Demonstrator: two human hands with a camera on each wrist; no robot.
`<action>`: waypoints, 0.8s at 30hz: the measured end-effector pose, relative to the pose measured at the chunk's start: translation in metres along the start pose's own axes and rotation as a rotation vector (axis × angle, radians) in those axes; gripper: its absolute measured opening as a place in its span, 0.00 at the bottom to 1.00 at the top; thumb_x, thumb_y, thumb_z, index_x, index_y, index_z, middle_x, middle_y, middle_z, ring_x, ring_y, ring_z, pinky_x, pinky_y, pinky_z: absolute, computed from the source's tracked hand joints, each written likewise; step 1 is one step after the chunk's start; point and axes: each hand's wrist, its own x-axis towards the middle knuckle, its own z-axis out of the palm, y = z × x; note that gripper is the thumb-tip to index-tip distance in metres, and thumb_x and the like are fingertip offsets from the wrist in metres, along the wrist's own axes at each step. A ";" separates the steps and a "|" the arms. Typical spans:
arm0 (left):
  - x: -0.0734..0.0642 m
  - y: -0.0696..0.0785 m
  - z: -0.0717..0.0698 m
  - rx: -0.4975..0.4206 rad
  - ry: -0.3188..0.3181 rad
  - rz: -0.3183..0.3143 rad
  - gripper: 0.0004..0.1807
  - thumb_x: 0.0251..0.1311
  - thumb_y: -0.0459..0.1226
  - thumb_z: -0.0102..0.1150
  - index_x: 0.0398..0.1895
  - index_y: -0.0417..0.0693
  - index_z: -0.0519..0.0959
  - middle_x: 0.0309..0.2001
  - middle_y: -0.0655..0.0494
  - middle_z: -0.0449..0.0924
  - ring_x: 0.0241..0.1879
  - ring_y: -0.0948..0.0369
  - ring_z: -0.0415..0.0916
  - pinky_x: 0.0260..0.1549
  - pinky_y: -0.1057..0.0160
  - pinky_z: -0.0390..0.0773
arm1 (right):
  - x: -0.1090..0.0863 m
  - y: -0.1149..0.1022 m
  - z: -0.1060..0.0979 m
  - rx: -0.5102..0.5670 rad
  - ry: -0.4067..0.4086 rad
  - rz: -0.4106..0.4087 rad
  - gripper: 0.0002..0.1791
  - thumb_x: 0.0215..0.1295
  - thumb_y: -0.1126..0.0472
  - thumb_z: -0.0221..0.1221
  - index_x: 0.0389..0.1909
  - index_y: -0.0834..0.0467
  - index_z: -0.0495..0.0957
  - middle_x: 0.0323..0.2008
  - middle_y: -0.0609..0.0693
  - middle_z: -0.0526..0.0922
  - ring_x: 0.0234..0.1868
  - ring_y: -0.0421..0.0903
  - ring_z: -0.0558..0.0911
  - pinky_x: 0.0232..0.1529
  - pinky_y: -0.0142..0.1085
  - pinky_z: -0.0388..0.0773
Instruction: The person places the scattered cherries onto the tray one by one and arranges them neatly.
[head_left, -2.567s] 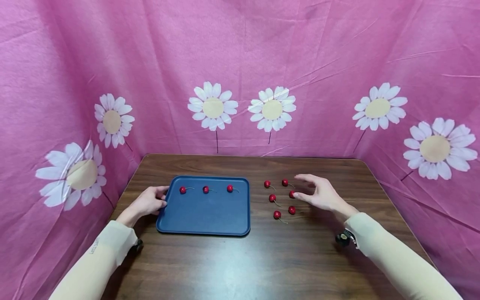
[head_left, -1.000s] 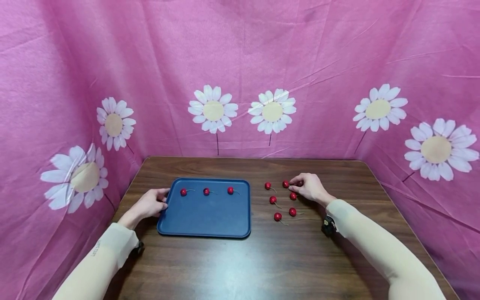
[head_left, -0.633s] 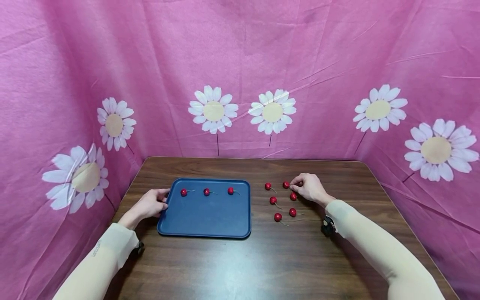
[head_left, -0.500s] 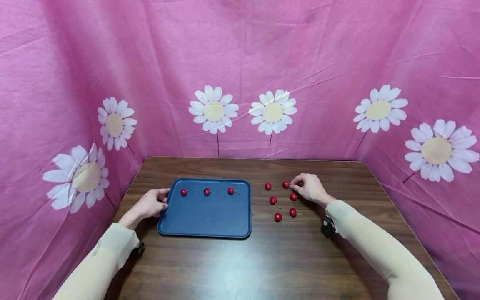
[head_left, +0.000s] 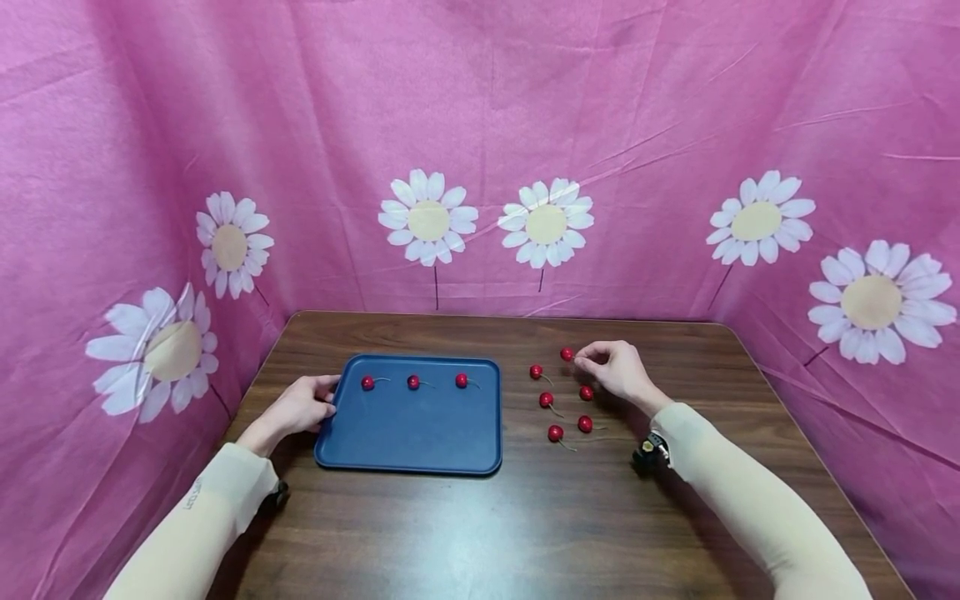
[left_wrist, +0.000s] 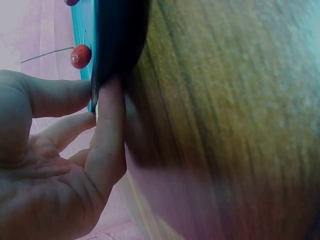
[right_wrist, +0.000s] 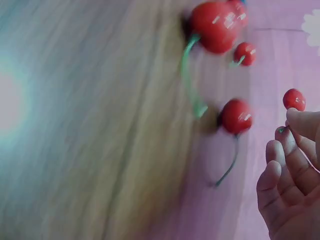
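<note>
My left hand (head_left: 298, 404) grips the left rim of a dark blue tray (head_left: 405, 429). In the left wrist view the thumb (left_wrist: 62, 97) lies over the rim and a finger reaches beneath it. Three red cherries with stems, one of them the middle cherry (head_left: 413, 382), lie in a row along the tray's far side. My right hand (head_left: 618, 371) pinches a cherry (head_left: 567, 354) by its stem, between thumb and fingertips; in the right wrist view that cherry (right_wrist: 294, 99) shows just beyond the thumb tip, raised off the table.
Several more cherries lie on the wooden table (head_left: 420, 533) right of the tray, among them a near cherry (head_left: 555, 433) and a cherry (head_left: 586, 392) close under my right hand. A pink cloth (head_left: 480, 100) with white daisies hangs behind the table and at both sides.
My right hand came in from the right, took the far right cherry by its stem and has just lifted it up off the table. The left hand and tray stay in place.
</note>
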 end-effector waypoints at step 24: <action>0.000 0.002 -0.002 -0.021 -0.002 0.015 0.40 0.70 0.25 0.61 0.85 0.28 0.62 0.50 0.38 0.82 0.44 0.55 0.84 0.38 0.51 0.94 | 0.017 -0.119 0.063 0.238 -0.097 -0.151 0.03 0.70 0.63 0.75 0.41 0.56 0.96 0.39 0.55 0.96 0.31 0.37 0.86 0.34 0.28 0.85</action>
